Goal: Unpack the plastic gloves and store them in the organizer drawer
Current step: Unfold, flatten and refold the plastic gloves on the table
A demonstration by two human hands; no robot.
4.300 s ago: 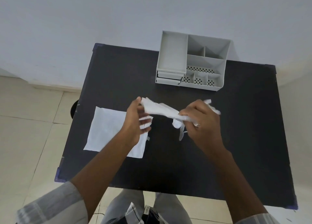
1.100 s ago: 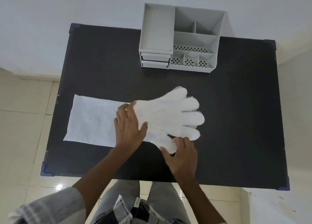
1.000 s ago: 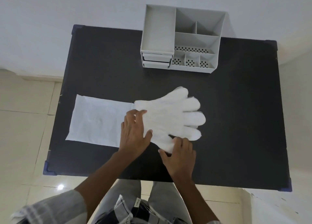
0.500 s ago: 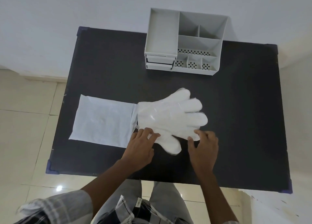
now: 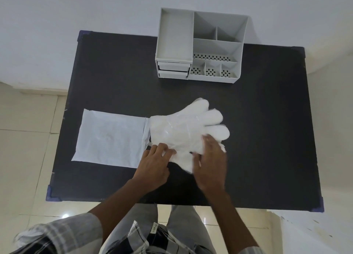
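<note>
The translucent white plastic gloves [image 5: 183, 127] lie flat in the middle of the black table [image 5: 114, 72], fingers pointing right. My left hand [image 5: 152, 165] rests on their near cuff edge, fingertips pressing on the plastic. Over the gloves' lower right part lies my right hand [image 5: 210, 162], fingers spread and flat, covering the thumb area. To the left of the gloves lies the flat white wrapper [image 5: 108, 137]. At the table's far edge stands the grey organizer [image 5: 200, 45], its two small drawers [image 5: 172, 69] at the front left, both closed.
A white wall runs behind the table and pale floor tiles surround it. Blue corner guards [image 5: 51, 194] mark the table's corners. My legs and checked shirt are at the near edge.
Earlier both hands held the bunched gloves in the air; they now lie spread on the table. In the last half second my right hand slid left and up onto the gloves.
</note>
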